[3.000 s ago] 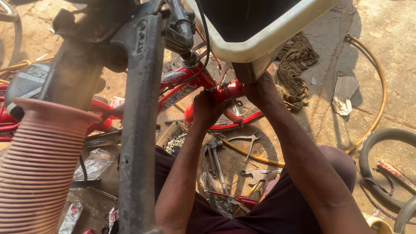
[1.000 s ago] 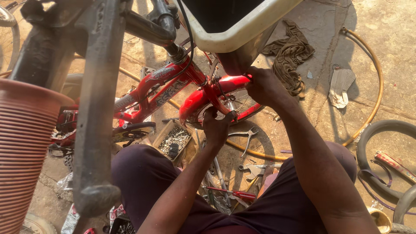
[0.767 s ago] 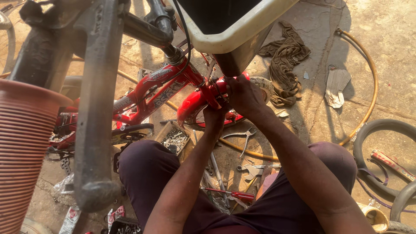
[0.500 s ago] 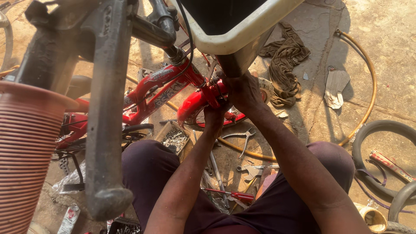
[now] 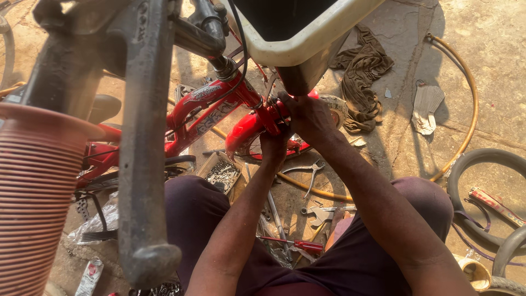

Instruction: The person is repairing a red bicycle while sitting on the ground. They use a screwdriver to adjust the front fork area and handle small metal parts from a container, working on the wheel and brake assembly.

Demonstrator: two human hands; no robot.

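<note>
Dusty concrete yard floor (image 5: 482, 33) under us, littered with tools and rubber. We're seated low, both arms reaching forward to the front end of the red bicycle frame (image 5: 203, 107), just under the cream basket (image 5: 307, 44).

Our right hand (image 5: 309, 112) is curled closed over the top of the red fork (image 5: 249, 129), at the head joint, fingers wrapped round the metal. Our left hand (image 5: 274, 148) sits directly below it, closed from underneath on the same spot; whether it pinches a small part or a tool, we can't tell, it's in shadow.

Key geometry: the frame's long tube runs away from the grip to the left and slightly down, the fork drops down-left from it. Both hands are on the joint itself, right above, left below, touching each other.

Pliers (image 5: 307, 172) lie on the ground just below the grip, nearer our left hand. Red-handled screwdriver (image 5: 296, 245) is further back, between our knees. Dark rag (image 5: 364, 77) lies right of the grip.
</note>
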